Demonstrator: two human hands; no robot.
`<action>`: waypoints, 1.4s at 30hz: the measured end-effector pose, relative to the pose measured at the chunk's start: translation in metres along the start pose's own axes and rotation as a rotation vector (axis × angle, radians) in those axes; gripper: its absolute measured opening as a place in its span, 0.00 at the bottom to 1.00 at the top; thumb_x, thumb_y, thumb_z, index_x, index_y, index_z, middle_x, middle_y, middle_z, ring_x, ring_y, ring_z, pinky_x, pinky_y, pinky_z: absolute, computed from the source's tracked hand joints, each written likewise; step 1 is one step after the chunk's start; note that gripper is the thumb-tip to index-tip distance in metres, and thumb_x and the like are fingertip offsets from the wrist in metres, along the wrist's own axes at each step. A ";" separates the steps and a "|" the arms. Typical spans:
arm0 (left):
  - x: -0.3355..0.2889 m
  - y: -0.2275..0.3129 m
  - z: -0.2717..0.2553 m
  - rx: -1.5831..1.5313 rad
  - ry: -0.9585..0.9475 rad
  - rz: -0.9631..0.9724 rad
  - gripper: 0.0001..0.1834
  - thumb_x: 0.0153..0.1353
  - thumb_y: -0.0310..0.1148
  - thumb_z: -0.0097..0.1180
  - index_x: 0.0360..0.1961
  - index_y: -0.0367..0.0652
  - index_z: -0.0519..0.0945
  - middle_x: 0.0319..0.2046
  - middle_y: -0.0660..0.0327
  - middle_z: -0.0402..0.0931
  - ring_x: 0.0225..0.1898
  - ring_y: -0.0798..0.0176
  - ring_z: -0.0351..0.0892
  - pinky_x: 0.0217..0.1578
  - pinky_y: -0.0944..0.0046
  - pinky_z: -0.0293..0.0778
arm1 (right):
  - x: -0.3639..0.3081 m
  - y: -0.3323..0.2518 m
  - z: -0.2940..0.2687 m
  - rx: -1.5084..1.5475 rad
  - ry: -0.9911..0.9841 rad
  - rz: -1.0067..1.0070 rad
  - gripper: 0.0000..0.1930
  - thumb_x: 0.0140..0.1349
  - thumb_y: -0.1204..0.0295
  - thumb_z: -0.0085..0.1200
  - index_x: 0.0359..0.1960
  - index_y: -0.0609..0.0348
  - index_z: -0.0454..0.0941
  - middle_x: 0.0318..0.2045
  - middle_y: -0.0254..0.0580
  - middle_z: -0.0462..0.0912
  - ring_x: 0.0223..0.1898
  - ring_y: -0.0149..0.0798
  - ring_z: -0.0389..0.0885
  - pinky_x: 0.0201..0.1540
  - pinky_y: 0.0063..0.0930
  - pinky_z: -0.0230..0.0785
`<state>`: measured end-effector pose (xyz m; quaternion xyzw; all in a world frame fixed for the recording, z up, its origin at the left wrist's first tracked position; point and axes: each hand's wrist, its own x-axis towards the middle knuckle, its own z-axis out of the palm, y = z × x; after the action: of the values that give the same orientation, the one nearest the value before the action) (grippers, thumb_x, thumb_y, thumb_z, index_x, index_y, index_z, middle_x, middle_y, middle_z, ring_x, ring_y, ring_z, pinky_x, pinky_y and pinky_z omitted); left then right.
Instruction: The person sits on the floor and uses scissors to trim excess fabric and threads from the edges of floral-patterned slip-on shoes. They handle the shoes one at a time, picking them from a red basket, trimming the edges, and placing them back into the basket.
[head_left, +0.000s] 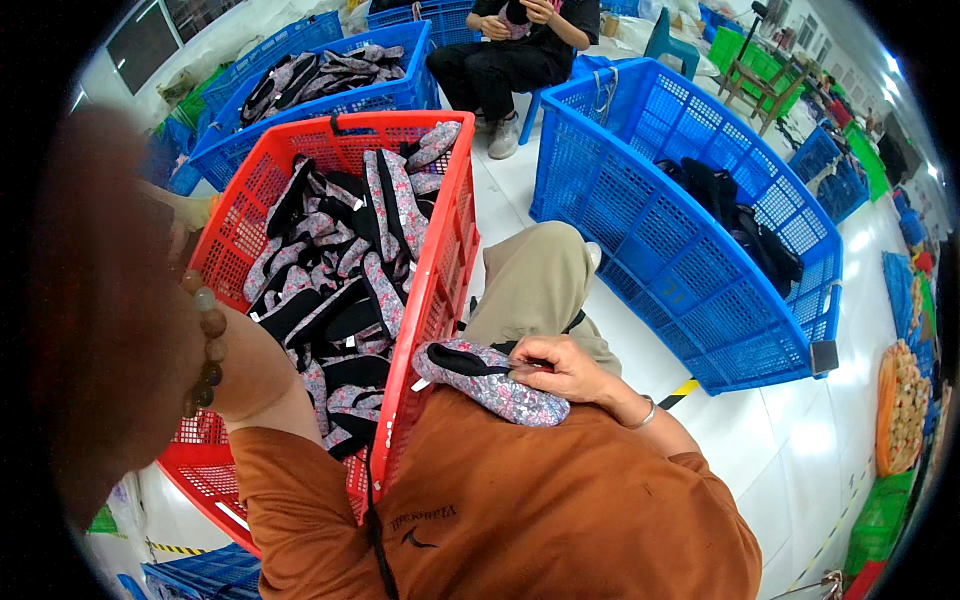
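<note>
Here we have the floral slipper (490,388) against our brown shirt (560,500), probably for steadiness, our right hand (568,370) pinching near its opening, beside the red crate (445,255); our left hand (100,290) looms, too blurred to tell its grip

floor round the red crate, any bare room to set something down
White floor shows bare between the large blue crate of dark items and the orange sack, plus a narrow strip between that crate and the red crate, beyond the knee. The red crate is crowded with floral slippers; the right hand holds another slipper.
</note>
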<state>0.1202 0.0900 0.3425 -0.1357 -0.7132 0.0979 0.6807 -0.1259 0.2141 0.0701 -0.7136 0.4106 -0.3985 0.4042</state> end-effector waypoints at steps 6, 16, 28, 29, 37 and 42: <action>0.002 0.001 0.010 0.036 -0.079 -0.061 0.22 0.57 0.36 0.55 0.48 0.32 0.72 0.46 0.46 0.73 0.45 0.49 0.74 0.45 0.56 0.72 | -0.004 0.002 0.004 0.064 0.147 -0.030 0.05 0.58 0.74 0.54 0.33 0.61 0.74 0.27 0.40 0.75 0.28 0.35 0.73 0.32 0.26 0.65; -0.153 0.052 0.035 -0.311 -0.814 -0.955 0.12 0.48 0.24 0.60 0.36 0.37 0.80 0.40 0.55 0.78 0.44 0.55 0.78 0.47 0.61 0.71 | 0.014 -0.009 -0.001 -0.192 0.398 -0.292 0.07 0.53 0.81 0.56 0.32 0.62 0.70 0.27 0.43 0.73 0.23 0.40 0.72 0.26 0.28 0.64; -0.223 0.076 0.058 -0.932 -0.889 -1.183 0.14 0.52 0.32 0.62 0.38 0.36 0.77 0.29 0.59 0.74 0.33 0.62 0.74 0.37 0.65 0.69 | 0.023 -0.017 -0.010 -0.183 0.287 -0.270 0.10 0.49 0.84 0.54 0.34 0.65 0.72 0.30 0.45 0.76 0.30 0.45 0.76 0.31 0.32 0.68; -0.224 0.076 0.059 -0.970 -0.893 -1.224 0.13 0.53 0.31 0.62 0.38 0.36 0.77 0.29 0.60 0.74 0.33 0.64 0.74 0.36 0.66 0.68 | 0.021 -0.015 -0.012 -0.147 0.294 -0.226 0.10 0.49 0.84 0.54 0.35 0.66 0.73 0.30 0.46 0.76 0.31 0.44 0.77 0.32 0.32 0.68; -0.240 0.076 0.070 -1.179 -0.895 -1.376 0.12 0.60 0.33 0.54 0.38 0.33 0.77 0.32 0.64 0.73 0.35 0.71 0.70 0.38 0.69 0.67 | 0.021 -0.050 -0.035 -0.459 -0.090 -0.173 0.12 0.45 0.84 0.55 0.33 0.61 0.76 0.43 0.41 0.73 0.30 0.38 0.79 0.31 0.24 0.69; -0.242 0.082 0.070 -1.234 -0.861 -1.447 0.11 0.60 0.31 0.55 0.39 0.33 0.77 0.33 0.65 0.73 0.36 0.72 0.70 0.38 0.70 0.68 | 0.020 -0.031 -0.033 -0.172 0.229 -0.159 0.06 0.55 0.79 0.52 0.35 0.59 0.71 0.39 0.35 0.71 0.29 0.34 0.73 0.31 0.25 0.67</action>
<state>0.0637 0.0913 0.0841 0.0462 -0.7326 -0.6746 0.0776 -0.1408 0.1976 0.1145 -0.7257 0.4287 -0.4715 0.2592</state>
